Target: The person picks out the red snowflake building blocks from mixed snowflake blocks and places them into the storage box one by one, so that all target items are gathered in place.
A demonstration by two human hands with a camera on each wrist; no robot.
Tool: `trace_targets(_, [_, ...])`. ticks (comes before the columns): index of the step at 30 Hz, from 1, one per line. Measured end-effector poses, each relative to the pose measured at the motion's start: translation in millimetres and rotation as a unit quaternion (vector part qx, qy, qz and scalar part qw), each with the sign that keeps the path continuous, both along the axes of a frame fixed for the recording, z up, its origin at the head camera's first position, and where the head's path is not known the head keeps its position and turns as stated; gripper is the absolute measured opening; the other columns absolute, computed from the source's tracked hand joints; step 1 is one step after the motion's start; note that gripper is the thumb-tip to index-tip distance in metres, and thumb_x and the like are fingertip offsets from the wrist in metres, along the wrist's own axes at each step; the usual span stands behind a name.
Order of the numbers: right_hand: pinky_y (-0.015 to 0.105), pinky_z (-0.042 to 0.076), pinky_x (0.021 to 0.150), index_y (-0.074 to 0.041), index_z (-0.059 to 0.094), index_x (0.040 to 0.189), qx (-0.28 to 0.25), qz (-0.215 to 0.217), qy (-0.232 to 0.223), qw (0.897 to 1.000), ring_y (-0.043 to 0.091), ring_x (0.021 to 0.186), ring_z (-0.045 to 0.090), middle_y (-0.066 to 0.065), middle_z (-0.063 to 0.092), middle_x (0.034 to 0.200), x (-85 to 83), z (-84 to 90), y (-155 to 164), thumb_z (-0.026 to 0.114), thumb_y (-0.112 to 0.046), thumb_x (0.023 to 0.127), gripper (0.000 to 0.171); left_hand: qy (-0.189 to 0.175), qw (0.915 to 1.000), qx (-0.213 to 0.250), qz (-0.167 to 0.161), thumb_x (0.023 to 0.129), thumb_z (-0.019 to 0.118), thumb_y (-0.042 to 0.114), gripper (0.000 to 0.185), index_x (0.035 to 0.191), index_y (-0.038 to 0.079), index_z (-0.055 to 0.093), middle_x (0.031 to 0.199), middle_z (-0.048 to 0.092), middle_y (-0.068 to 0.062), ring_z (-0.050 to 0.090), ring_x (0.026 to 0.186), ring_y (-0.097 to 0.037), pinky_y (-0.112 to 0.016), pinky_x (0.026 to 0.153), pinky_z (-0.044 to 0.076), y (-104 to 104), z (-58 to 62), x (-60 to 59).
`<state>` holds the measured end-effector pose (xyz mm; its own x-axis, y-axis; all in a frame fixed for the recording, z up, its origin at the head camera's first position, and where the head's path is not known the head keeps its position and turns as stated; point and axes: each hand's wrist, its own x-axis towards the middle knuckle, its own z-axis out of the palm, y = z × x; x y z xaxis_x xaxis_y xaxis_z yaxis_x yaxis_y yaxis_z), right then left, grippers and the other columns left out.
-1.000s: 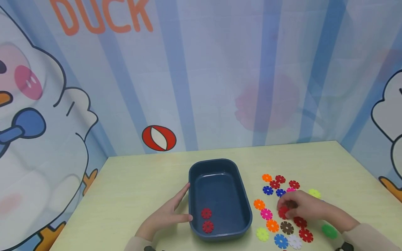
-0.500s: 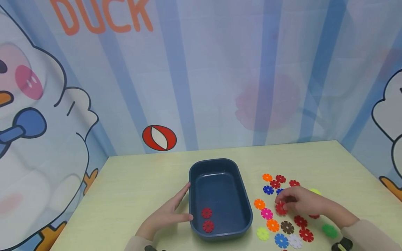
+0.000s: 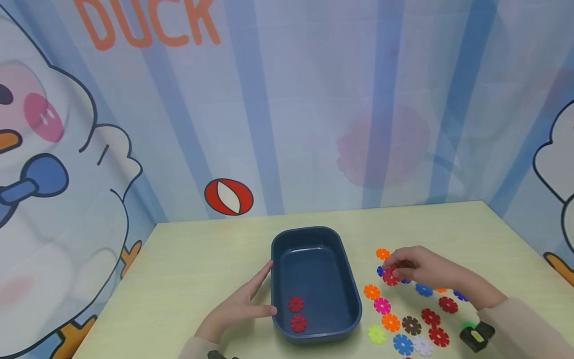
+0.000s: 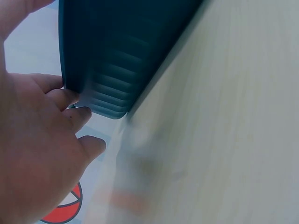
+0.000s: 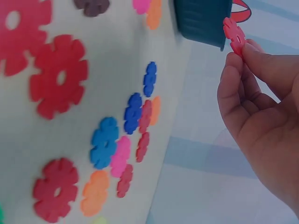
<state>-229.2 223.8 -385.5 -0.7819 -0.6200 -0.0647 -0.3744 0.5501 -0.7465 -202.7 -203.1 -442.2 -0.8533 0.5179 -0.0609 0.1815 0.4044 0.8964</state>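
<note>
A dark blue tray (image 3: 350,289) sits on the pale table (image 3: 193,259) with two red flower discs (image 3: 296,314) at its near end. My left hand (image 3: 244,304) rests flat on the table, its straight fingers (image 4: 70,109) touching the tray's left wall (image 4: 117,60). My right hand (image 3: 403,267) is lifted above the scattered discs to the right of the tray and pinches a red flower disc (image 3: 391,277) at its fingertips. In the right wrist view that red flower disc (image 5: 234,35) sits between thumb and fingertips, with the tray (image 5: 203,21) beyond.
Several flower discs in red, orange, blue, pink, brown, white and yellow-green (image 3: 410,324) lie on the table to the right of the tray. A printed curtain backdrop (image 3: 287,99) closes off the table's far side and both sides.
My right hand has lifted the red disc off the table and carried it up and slightly left, uncovering discs it hid. The left hand and tray have stayed put.
</note>
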Motion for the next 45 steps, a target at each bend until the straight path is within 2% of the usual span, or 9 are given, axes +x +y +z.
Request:
trace_targets(7, [0.027, 0.058, 0.077, -0.001, 0.066, 0.113, -0.015, 0.019, 0.044, 0.999, 0.013, 0.085, 0.063, 0.006, 0.067, 0.103, -4.7, 12.1, -14, 0.059, -0.007, 0.094, 0.021, -0.007, 1.0, -0.001, 0.005, 0.083, 0.074, 0.035, 0.098, 0.157, 0.019, 0.01, 0.163, 0.008, -0.004, 0.005, 0.148, -0.032, -0.059, 0.116, 0.015, 1, 0.4, 0.2])
trace_targets(12, [0.024, 0.057, 0.077, -0.002, 0.066, 0.114, -0.035, 0.018, 0.057, 0.998, 0.011, 0.088, 0.064, 0.008, 0.067, 0.105, -8.0, 14.8, -32, 0.059, -0.008, 0.094, 0.022, -0.006, 0.9999, -0.008, 0.01, 0.082, 0.074, 0.037, 0.099, 0.156, 0.018, 0.011, 0.162, 0.01, -0.005, 0.007, 0.148, -0.034, -0.06, 0.115, 0.016, 2, 1.4, 1.1])
trace_targets(19, [0.029, 0.057, 0.07, 0.003, 0.064, 0.115, -0.07, 0.033, 0.055, 0.996, 0.014, 0.077, 0.06, 0.008, 0.066, 0.099, -11.7, 9.1, -66, 0.059, -0.006, 0.094, 0.023, -0.004, 0.9999, -0.007, 0.008, 0.083, 0.073, 0.036, 0.098, 0.156, 0.018, 0.012, 0.162, 0.011, -0.007, 0.008, 0.148, -0.035, -0.06, 0.115, 0.017, 4, 2.9, 2.1])
trace_targets(26, [0.023, 0.056, 0.073, 0.004, 0.065, 0.114, -0.091, 0.041, 0.041, 0.994, 0.013, 0.082, 0.062, 0.01, 0.065, 0.103, -16.3, -3.1, -99, 0.061, -0.006, 0.093, 0.024, -0.005, 0.9999, -0.004, 0.01, 0.082, 0.074, 0.035, 0.098, 0.156, 0.018, 0.012, 0.162, 0.01, -0.007, 0.007, 0.148, -0.035, -0.06, 0.115, 0.017, 4, 3.8, 2.3])
trace_targets(38, [0.019, 0.055, 0.07, 0.0, 0.067, 0.113, -0.09, 0.044, 0.026, 0.995, 0.011, 0.077, 0.062, 0.012, 0.068, 0.104, -23.5, -18.7, -134, 0.062, -0.007, 0.093, 0.022, -0.012, 0.9997, -0.014, 0.017, 0.083, 0.073, 0.038, 0.096, 0.156, 0.02, 0.013, 0.162, 0.011, -0.005, 0.009, 0.148, -0.034, -0.061, 0.115, 0.016, 3, 6.3, 3.8])
trace_targets(45, [0.026, 0.058, 0.072, 0.002, 0.066, 0.114, -0.088, 0.047, 0.002, 0.995, 0.016, 0.08, 0.065, 0.011, 0.069, 0.104, -30.0, -21.7, -146, 0.06, -0.007, 0.093, 0.023, -0.01, 0.9997, -0.016, 0.018, 0.083, 0.072, 0.037, 0.096, 0.156, 0.02, 0.013, 0.162, 0.014, -0.007, 0.011, 0.147, -0.037, -0.064, 0.113, 0.017, 5, 7.4, 4.4])
